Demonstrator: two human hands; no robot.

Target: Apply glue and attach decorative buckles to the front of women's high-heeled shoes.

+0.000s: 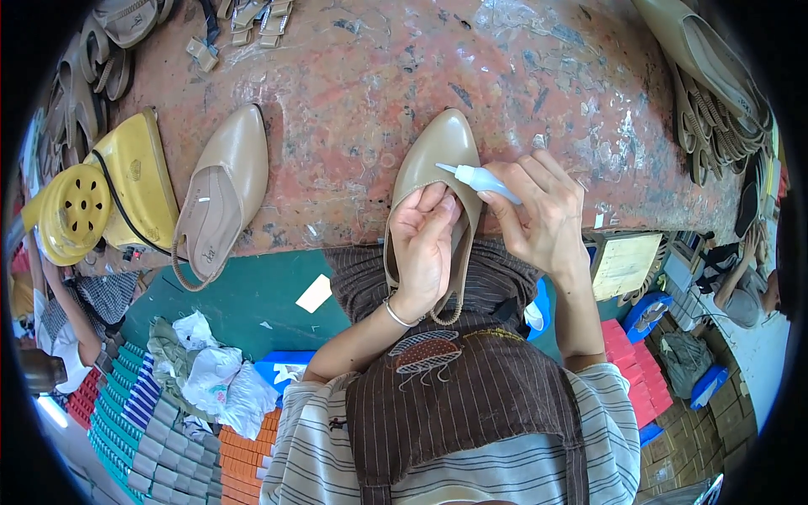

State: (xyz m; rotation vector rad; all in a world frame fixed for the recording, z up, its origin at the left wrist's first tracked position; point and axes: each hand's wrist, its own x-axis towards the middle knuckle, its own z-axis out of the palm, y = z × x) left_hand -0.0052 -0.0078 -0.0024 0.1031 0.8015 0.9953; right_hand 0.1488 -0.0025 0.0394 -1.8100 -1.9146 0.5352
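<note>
A beige pointed slingback shoe [453, 135] lies at the table's front edge, toe pointing away from me. My left hand [423, 248] reaches into its opening, with the fingers curled and pinched at the inner edge of the upper. What the fingertips grip there is partly hidden by the hand itself. My right hand [545, 206] is closed around a small white squeeze bottle [484, 181], tilted so that its thin nozzle lies over the shoe's upper near the opening. A matching beige slingback [241, 160] rests to the left on the table.
At the left stands a yellow device [139, 181] with a round, holed head and a black cord. More beige shoes [711, 55] are piled at the far right. Bow-trimmed straps [252, 18] lie at the back of the worn reddish table [337, 109]. White plastic bags [220, 379] sit below left.
</note>
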